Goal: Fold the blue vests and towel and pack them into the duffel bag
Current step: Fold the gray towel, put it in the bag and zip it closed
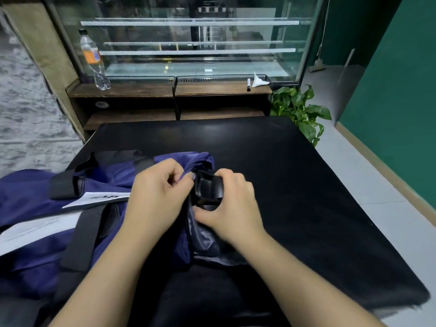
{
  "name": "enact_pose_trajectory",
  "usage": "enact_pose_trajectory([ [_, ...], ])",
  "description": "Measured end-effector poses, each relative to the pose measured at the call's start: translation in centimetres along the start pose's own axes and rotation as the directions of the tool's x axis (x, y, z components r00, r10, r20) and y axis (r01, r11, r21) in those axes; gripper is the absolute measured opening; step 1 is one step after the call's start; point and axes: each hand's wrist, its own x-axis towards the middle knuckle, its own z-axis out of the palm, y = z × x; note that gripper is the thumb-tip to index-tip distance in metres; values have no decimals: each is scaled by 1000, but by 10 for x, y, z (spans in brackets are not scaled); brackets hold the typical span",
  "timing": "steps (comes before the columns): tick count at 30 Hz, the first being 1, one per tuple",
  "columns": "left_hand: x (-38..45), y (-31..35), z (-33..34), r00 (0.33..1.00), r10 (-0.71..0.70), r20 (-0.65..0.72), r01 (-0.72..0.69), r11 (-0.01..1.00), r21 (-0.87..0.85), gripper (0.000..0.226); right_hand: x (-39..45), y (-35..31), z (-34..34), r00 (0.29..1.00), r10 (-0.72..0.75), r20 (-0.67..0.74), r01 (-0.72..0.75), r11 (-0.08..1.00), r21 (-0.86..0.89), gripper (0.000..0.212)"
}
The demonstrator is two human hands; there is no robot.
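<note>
Black table (295, 185) by a green wall (401, 90), blue duffel bag (47, 220) at its left edge, left hand (158, 192) pinching bag cloth, right hand (231, 206) gripping a black buckle (208, 187)

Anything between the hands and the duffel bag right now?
Nothing visible. The left hand pinches the blue fabric at the duffel bag end; the right hand grips the black buckle there.
</note>
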Motion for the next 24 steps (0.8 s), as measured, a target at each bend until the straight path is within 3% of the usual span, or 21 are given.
enact_pose_trajectory([
  [3,4,1,-6,999,-17,-42,17,1000,-6,33,6,-9,19,997,-52,64,59,992,-110,66],
  [5,9,-3,-10,998,-40,-55,40,999,-5,34,14,-9,18,993,-57,105,66,995,-81,73],
  [6,11,-4,-12,998,-55,-44,55,998,-3,34,15,-7,12,990,-24,140,26,1000,-11,77],
  [8,15,-6,-14,997,-72,-29,72,997,15,34,18,3,0,968,77,237,-150,940,307,69],
  [10,17,-7,-14,997,-68,-26,69,997,36,34,16,17,-5,938,84,336,-290,720,630,37],
  [14,17,-5,-8,998,10,59,-18,991,135,35,13,32,3,944,103,313,-315,557,768,20],
  [18,19,-2,-9,995,80,59,-90,978,190,37,19,18,6,929,146,339,-358,585,728,19],
  [21,25,5,-14,993,116,35,-120,981,154,34,25,4,13,961,166,220,-272,701,659,21],
  [24,30,13,-15,984,175,21,-176,972,156,34,29,-11,15,976,139,169,-212,796,567,9],
])
